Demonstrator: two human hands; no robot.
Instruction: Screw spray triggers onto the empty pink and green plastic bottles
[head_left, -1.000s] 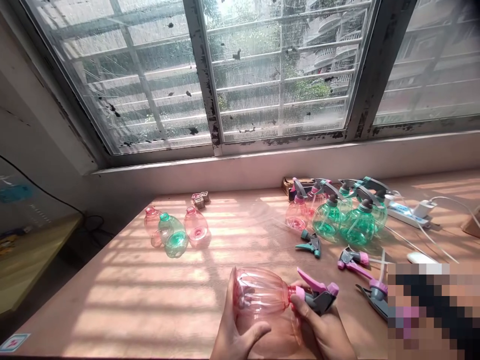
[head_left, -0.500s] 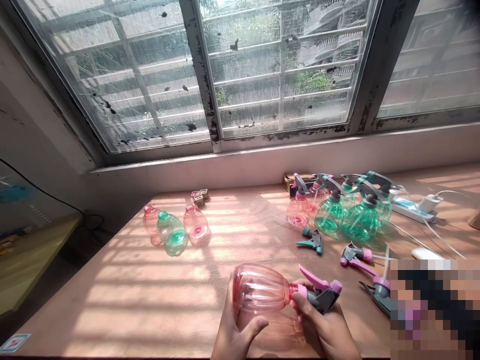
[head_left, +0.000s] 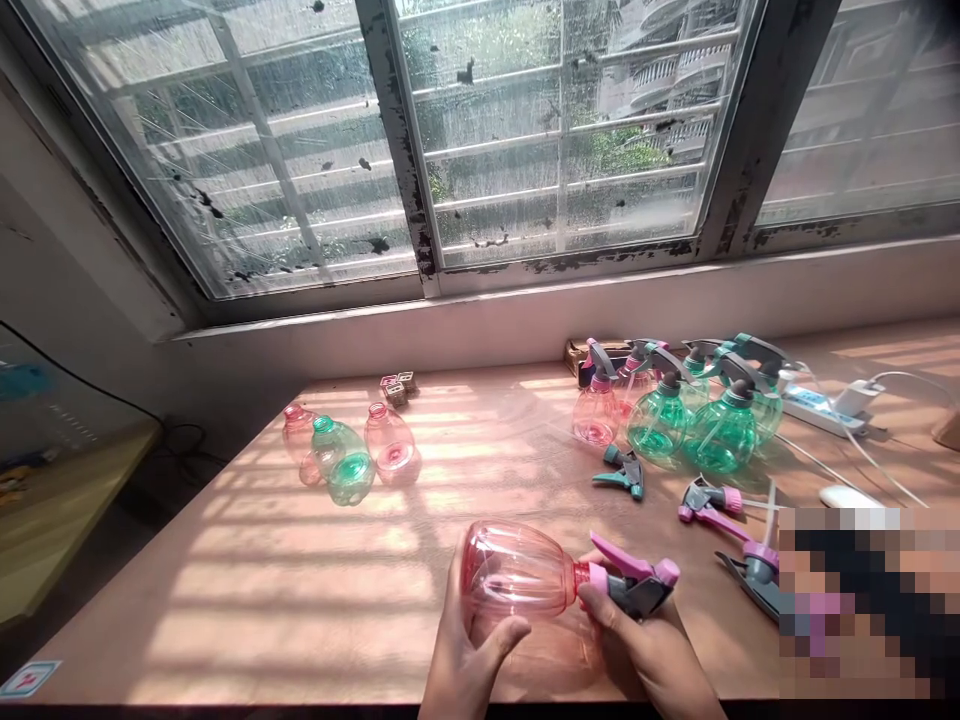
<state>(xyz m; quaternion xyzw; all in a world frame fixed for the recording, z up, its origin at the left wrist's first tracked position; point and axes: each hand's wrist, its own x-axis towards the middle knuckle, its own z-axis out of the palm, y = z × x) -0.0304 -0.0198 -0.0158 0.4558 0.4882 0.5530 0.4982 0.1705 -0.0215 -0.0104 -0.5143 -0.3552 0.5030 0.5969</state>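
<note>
A clear pink spray bottle (head_left: 517, 570) lies sideways between my hands above the table's front part, its base to the left. My left hand (head_left: 469, 645) is wrapped round the base end, thumb along the near side. At the neck, my right hand (head_left: 637, 635) grips the pink collar of the grey and pink trigger sprayer head (head_left: 634, 580), thumb pressed on the collar. The head sits on the bottle's neck; how tightly I cannot tell. My right fingers are partly hidden behind the bottle neck. Beyond them lies a loose teal and grey sprayer head (head_left: 624, 474).
Two pink bottles and a green open bottle (head_left: 343, 460) stand at the left. Several assembled spray bottles (head_left: 724, 435) stand back right, near a power strip (head_left: 821, 408). Loose pink sprayer heads (head_left: 709, 500) lie at right, beside a blurred patch. Small boxes (head_left: 397, 388) sit by the wall.
The view has tilted slightly, so everything sits a little higher. Both hands keep hold of the spray bottle, with little visible movement.
</note>
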